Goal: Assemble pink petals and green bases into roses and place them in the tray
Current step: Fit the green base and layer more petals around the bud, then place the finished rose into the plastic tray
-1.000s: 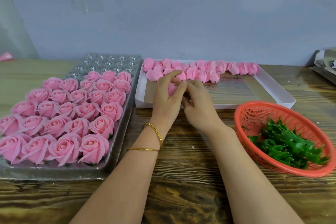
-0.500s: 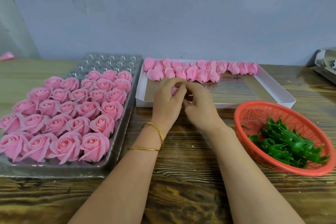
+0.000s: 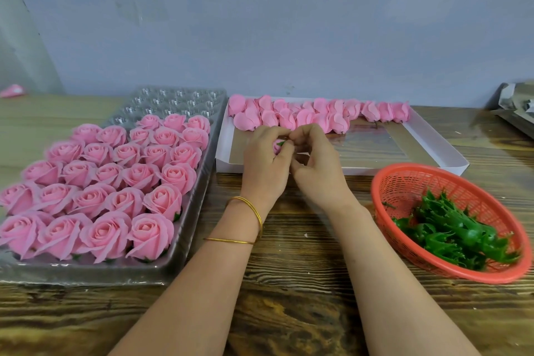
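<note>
Curled left hand [image 3: 267, 165], right hand [image 3: 318, 167] pinch bud [image 3: 276, 148].

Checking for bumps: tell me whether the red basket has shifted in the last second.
No. The red basket sits just as before beside the white box's near right corner.

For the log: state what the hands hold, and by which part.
The left hand and right hand pinch a pink bud with a green base; fingers hide the exact hold.

No legible text, label, brand, number or sign anywhere
</note>
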`<state>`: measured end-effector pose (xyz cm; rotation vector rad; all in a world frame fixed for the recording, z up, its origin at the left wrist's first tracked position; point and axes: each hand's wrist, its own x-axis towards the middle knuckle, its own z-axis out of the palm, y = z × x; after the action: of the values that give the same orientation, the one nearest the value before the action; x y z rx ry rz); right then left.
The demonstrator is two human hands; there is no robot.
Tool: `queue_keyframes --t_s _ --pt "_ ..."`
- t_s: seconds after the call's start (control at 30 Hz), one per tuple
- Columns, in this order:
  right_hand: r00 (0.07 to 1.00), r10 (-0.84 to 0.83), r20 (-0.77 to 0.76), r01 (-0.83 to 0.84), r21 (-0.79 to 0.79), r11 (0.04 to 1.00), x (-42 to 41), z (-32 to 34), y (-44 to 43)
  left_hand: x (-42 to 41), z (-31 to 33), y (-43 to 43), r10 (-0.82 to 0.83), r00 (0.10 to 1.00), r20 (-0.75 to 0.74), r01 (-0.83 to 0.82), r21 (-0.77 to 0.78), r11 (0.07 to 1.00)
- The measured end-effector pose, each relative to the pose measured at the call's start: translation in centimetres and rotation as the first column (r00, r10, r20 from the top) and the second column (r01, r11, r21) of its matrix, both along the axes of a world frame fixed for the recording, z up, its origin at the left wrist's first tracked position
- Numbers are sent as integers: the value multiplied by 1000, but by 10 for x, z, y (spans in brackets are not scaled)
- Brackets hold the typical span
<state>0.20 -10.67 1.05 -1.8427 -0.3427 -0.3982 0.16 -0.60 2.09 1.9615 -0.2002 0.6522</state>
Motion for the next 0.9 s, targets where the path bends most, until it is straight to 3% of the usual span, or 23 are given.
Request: queue_keyframes --t_s 0.27,0.6,0.7,0.9 --pt "998 43 -35 -36 179 983 -2 10 2 -3 9 2 42 998 44 -42 -3 999" --pt "995 -70 -68 85 266 960 -2 12 -5 -2 81 6 107 980 165 -76 -183 980" --pt "993 -66 -99 90 267 959 -1 11 -6 14 117 34 74 984 163 -53 -131 990" --pt "994 -31 -107 57 257 965 -2 11 -5 61 150 118 226 974 34 -228 118 966"
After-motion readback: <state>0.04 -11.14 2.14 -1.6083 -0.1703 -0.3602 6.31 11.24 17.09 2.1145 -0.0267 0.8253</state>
